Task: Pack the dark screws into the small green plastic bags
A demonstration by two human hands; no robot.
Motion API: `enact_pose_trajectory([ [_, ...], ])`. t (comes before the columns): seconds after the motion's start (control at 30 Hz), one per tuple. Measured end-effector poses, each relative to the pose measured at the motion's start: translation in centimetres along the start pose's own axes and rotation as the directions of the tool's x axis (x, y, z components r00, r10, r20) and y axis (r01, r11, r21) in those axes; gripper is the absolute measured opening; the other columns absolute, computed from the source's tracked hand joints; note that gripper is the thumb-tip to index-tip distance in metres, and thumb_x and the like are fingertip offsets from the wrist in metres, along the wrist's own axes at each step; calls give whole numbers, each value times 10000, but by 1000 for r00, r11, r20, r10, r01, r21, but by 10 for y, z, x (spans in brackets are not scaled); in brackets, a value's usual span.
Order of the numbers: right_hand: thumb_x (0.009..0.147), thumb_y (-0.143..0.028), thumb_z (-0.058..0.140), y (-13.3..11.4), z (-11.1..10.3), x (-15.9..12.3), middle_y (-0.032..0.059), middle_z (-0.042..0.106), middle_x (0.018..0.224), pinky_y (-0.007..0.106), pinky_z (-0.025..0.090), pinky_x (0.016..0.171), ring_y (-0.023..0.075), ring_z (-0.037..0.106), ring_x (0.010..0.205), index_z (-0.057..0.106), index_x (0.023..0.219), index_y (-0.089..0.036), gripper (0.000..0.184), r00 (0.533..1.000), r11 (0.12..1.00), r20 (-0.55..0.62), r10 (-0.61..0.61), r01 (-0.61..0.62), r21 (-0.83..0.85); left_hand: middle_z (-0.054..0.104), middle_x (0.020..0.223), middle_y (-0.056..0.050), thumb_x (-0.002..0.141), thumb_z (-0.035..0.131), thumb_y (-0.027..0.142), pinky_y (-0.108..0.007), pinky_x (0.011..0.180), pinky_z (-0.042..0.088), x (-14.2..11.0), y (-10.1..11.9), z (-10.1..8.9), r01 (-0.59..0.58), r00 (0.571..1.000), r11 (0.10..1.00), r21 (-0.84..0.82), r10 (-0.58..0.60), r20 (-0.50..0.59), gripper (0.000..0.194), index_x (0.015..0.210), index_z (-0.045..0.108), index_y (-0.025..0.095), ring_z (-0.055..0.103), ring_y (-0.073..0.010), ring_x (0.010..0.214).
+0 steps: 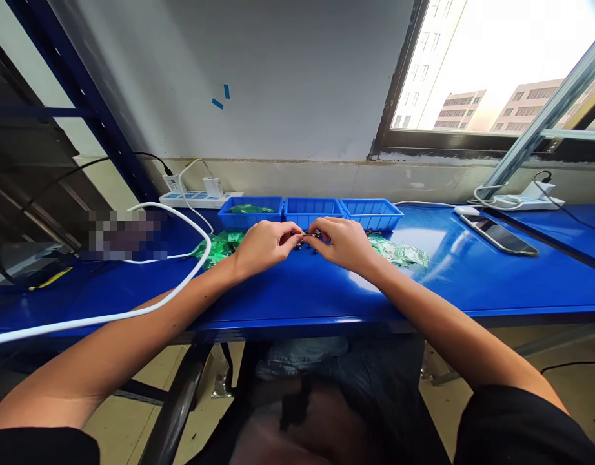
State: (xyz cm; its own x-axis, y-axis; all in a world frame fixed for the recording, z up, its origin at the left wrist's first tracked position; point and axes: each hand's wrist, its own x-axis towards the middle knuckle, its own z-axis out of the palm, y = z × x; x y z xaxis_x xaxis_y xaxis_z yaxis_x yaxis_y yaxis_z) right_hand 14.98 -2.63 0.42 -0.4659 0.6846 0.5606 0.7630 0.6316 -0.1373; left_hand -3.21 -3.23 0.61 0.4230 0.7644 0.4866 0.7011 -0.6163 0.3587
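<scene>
My left hand [267, 247] and my right hand [342, 241] meet fingertip to fingertip above the blue table [297, 290]. Both are closed in a pinch, and what sits between the fingers is too small to name. Small dark parts [315, 248] lie on the table just behind and below my fingertips, partly hidden by them. Beside my left hand are green plastic packets [222, 247]. More green and clear packets [399, 252] lie to the right of my right hand.
Three blue bins line the back: left bin [224, 212] with a green packet inside, middle bin [313, 208], right bin [375, 213]. A white cable [201, 265] arcs over my left forearm. Power strips [230, 199] stand along the wall. A phone [501, 234] lies at right.
</scene>
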Motion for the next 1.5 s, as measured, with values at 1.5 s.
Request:
enact_pose_trajectory([
  [1.5,810,-209,513,0,3,-1,29,616,698,231,309,598,126,529,655,647,824,-151,147,992,996,101,-80,82,-18,724,768,-26,824,495,297,-232,567,362,-1,1,3,33,996,996,83,-40,82,259,867,732,202,623,-160,669],
])
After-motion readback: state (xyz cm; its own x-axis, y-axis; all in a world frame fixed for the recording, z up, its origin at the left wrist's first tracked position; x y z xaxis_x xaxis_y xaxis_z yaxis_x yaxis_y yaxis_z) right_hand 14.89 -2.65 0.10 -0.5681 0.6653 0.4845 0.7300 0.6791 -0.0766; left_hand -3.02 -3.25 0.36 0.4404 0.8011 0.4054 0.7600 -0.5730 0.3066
